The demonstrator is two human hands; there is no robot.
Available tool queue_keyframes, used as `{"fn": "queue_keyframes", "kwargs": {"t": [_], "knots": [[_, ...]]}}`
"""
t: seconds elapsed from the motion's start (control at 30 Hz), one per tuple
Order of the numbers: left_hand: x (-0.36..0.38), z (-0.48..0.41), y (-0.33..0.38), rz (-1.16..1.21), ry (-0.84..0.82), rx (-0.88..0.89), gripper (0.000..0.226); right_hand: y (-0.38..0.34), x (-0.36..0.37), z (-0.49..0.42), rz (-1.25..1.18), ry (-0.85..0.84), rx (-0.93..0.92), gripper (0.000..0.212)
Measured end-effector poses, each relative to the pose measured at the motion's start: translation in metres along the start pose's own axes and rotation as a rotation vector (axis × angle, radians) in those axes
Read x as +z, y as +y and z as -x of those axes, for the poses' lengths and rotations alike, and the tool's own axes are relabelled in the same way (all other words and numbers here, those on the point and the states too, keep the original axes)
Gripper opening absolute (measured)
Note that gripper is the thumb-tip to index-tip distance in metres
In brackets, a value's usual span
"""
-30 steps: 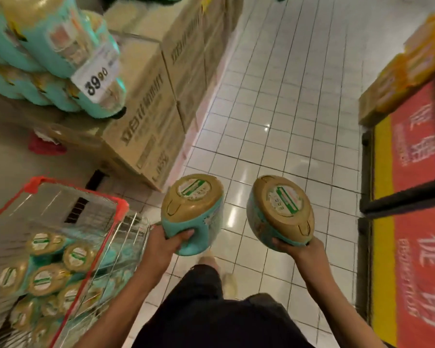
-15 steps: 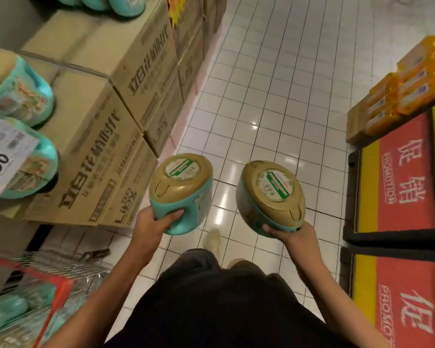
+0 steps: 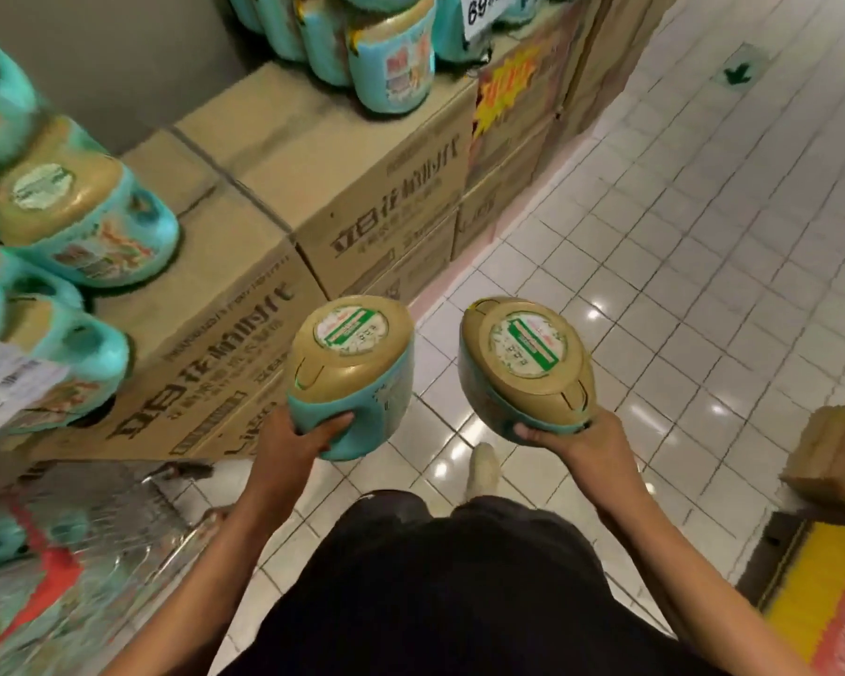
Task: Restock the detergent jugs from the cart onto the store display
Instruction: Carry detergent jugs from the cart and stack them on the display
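The person stands in the aisle with 2 teal detergent jugs held out in front, gold caps up. The left hand (image 3: 293, 431) has its grip clamped around the base of the left jug (image 3: 352, 368); the right hand (image 3: 576, 431) is clamped under the right jug (image 3: 525, 368). Both hang over the tiled floor (image 3: 703, 236), just beside the stacked cardboard boxes (image 3: 323, 187) carrying displayed jugs (image 3: 391, 56). The cart (image 3: 69, 578) sits low on the left.
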State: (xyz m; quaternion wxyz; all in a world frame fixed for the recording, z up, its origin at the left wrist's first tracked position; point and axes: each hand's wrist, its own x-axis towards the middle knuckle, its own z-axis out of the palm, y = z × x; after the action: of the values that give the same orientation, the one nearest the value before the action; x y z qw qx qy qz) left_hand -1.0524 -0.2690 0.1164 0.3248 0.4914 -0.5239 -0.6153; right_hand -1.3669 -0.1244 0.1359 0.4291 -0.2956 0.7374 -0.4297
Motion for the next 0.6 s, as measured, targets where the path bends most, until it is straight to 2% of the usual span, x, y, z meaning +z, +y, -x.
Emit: {"fn": "queue_keyframes", "kwargs": {"t": [0.13, 0.33, 0.47, 0.6], "knots": [[0.007, -0.005, 0.010, 0.074, 0.277, 0.028, 0.043, -0.055, 0.001, -0.095, 0.083, -0.238, -0.058, 0.059], [0.006, -0.002, 0.021, 0.200, 0.686, -0.002, 0.033, -0.136, 0.061, -0.196, 0.192, -0.552, -0.193, 0.034], [-0.007, -0.012, 0.024, 0.267, 0.853, 0.004, 0.026, -0.172, 0.127, -0.240, 0.236, -0.736, -0.249, 0.035], [-0.023, -0.030, 0.028, 0.315, 0.961, -0.013, 0.017, -0.215, 0.189, -0.267, 0.253, -0.882, -0.289, 0.051]]}}
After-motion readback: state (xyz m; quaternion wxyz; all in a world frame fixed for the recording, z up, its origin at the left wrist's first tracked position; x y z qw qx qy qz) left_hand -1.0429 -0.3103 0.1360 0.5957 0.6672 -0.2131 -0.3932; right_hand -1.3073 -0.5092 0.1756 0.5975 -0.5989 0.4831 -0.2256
